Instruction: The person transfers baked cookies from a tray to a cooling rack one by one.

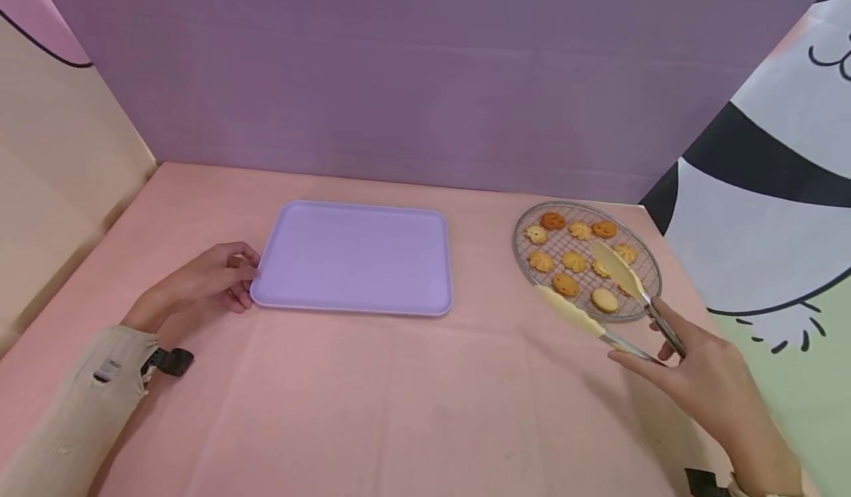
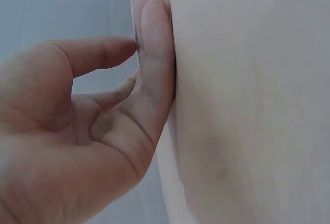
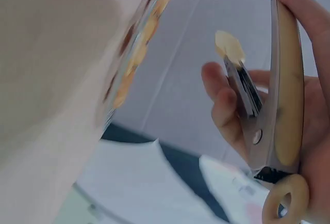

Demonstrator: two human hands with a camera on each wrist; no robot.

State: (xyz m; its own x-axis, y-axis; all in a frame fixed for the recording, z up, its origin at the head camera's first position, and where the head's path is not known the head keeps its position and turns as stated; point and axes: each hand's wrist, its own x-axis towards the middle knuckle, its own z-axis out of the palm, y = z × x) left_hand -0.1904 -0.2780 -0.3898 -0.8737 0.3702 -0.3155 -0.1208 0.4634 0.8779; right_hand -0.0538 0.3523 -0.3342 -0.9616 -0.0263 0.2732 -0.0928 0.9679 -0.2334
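Note:
A lilac rectangular tray (image 1: 352, 261) lies flat on the table, left of the middle. My left hand (image 1: 216, 275) holds it by the left front edge; in the left wrist view the thumb (image 2: 105, 53) and fingers (image 2: 157, 43) meet at its rim. At the right, my right hand (image 1: 711, 371) grips metal tongs (image 1: 634, 349) with cream tips. The arms of the tongs are spread, with nothing between them. One tip hangs over the round wire rack (image 1: 518, 242) of cookies (image 1: 574, 262), the other by its front edge. Right wrist view: the tongs' handle (image 3: 289, 90) lies in my palm.
Pink cloth (image 1: 439, 401) covers the table. A purple wall (image 1: 412, 76) rises behind it. At the left stands a beige wall (image 1: 60, 157), and at the right a panel with a painted animal (image 1: 764, 201).

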